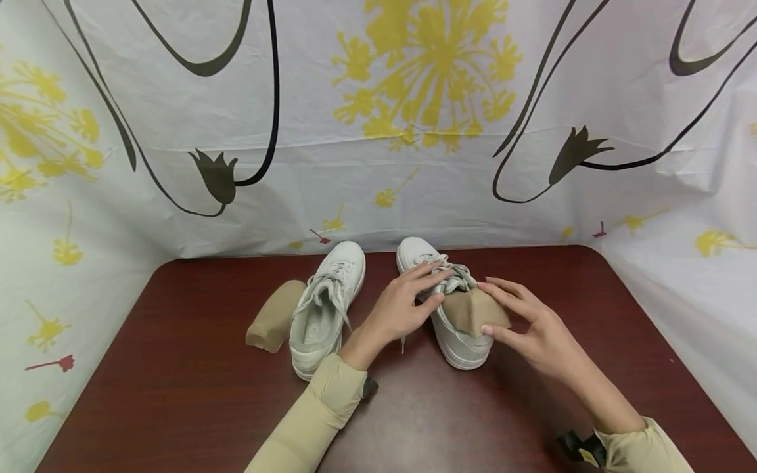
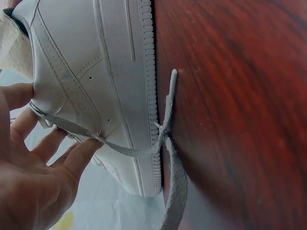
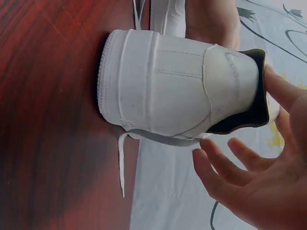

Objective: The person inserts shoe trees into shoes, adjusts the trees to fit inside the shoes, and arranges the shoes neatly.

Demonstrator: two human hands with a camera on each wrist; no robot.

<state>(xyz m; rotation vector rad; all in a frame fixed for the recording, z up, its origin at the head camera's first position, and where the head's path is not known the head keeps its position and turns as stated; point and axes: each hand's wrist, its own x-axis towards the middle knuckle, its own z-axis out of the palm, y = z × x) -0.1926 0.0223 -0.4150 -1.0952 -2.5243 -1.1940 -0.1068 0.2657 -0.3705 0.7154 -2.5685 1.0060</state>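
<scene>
A white sneaker [image 1: 464, 348] stands on the table with its toe pointing away. Its opening holds a beige moulded shoe insert [image 1: 476, 309], which my right hand [image 1: 541, 332] grips between thumb and fingers near the heel. My left hand [image 1: 402, 305] rests over the tongue and laces, fingers fairly straight. The left wrist view shows those fingertips [image 2: 88, 148] against the sneaker's side, beside a loose lace [image 2: 129, 151]. In the right wrist view, the right thumb lies at the heel collar [image 3: 235, 79], and the fingers are spread along the side. The insert's front is hidden inside.
Left of the hands stands a second white sneaker [image 1: 313, 328], its opening showing the insole. Another beige insert [image 1: 278, 315] lies beside it. The dark red table [image 1: 177, 394] ends at a white patterned curtain [image 1: 331, 171] behind and at both sides.
</scene>
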